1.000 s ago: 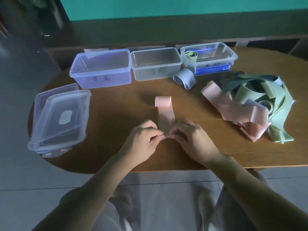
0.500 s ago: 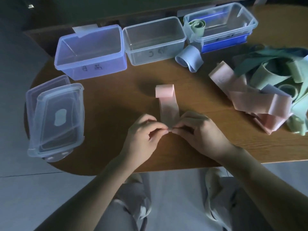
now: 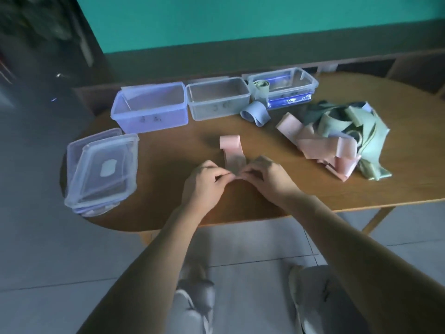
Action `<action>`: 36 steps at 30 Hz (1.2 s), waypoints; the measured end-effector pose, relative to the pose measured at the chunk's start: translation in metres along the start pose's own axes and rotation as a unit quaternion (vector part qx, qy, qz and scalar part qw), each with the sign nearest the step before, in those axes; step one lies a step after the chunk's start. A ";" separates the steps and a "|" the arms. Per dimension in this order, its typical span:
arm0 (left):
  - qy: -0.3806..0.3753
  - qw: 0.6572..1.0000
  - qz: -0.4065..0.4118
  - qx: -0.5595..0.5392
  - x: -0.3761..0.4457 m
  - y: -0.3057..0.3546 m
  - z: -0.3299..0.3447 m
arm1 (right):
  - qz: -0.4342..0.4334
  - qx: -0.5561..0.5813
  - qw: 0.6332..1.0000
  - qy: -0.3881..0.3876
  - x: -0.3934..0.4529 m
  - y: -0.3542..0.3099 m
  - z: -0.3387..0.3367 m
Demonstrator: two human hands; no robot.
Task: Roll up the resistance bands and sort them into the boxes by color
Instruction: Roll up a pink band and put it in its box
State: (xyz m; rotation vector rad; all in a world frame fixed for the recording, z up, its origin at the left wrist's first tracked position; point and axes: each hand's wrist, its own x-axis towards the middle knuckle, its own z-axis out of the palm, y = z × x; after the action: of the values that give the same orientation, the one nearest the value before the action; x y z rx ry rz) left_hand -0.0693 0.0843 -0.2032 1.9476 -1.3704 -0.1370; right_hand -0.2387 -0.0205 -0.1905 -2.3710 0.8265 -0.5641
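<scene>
While both of your hands pinch its near end, the pink band (image 3: pixel 231 153) lies flat on the wooden table (image 3: pixel 168 150).

Your left hand (image 3: pixel 204 184) and right hand (image 3: pixel 269 179) meet at the band's near edge, fingers curled, thumb and fingertips nipping the material between them; the far end of the band curls over on itself, away from you. Three open boxes stand in a row at the back: a purple-tinted box (image 3: pixel 150 108), a clear box (image 3: pixel 218 98) beside it, and a third box (image 3: pixel 285 86) with a green roll (image 3: pixel 261 86) at its left end. A loose blue band (image 3: pixel 255 113) sits just in front of that box. To your right lies a tangled heap of bands (image 3: pixel 337 138), pink and green. Stacked lids (image 3: pixel 102 169) rest at the table's left edge.
</scene>
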 end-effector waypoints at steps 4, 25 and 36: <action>0.021 0.999 0.028 -0.003 0.002 -0.006 0.002 | -0.004 0.007 1.000 0.011 0.004 0.007 0.002; 0.057 0.998 0.029 0.002 0.020 -0.007 0.005 | -0.057 -0.038 0.995 0.067 0.019 0.016 0.008; 0.041 0.999 0.001 0.015 0.027 -0.005 0.010 | -0.089 0.003 0.996 0.010 0.025 0.024 0.001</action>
State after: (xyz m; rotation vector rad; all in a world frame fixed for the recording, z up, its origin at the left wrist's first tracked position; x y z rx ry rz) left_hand -0.0592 0.0573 -0.2049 1.9548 -1.3279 -0.0349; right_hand -0.2302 -0.0522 -0.2014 -2.4519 0.6247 -0.6612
